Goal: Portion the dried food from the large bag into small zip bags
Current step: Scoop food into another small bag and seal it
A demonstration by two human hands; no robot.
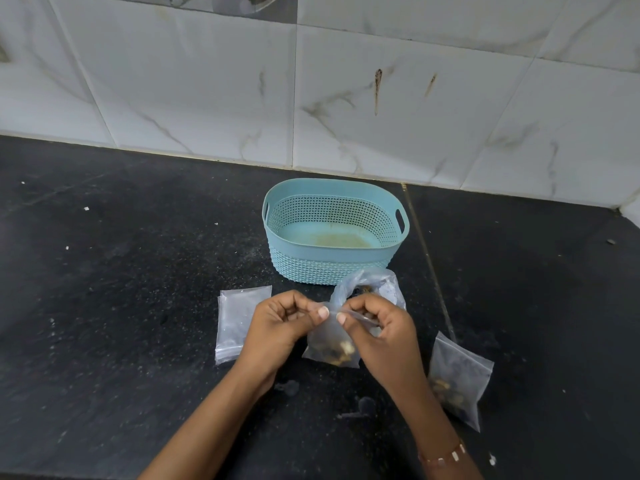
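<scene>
Between my two hands hangs a small clear zip bag (330,344) with brown dried food at its bottom. My left hand (284,323) pinches the left end of its top edge. My right hand (377,327) pinches the right end. Just behind them lies the large crumpled clear bag (374,284) with dark dried food inside, partly hidden by my right hand. A stack of empty small zip bags (237,320) lies flat to the left. One filled small zip bag (457,379) lies on the counter at the right.
A light blue perforated plastic basket (334,265) stands behind the bags, nothing in it but a stain on its floor. The black stone counter (121,271) carries crumbs and specks. A white marbled tile wall (346,98) rises at the back.
</scene>
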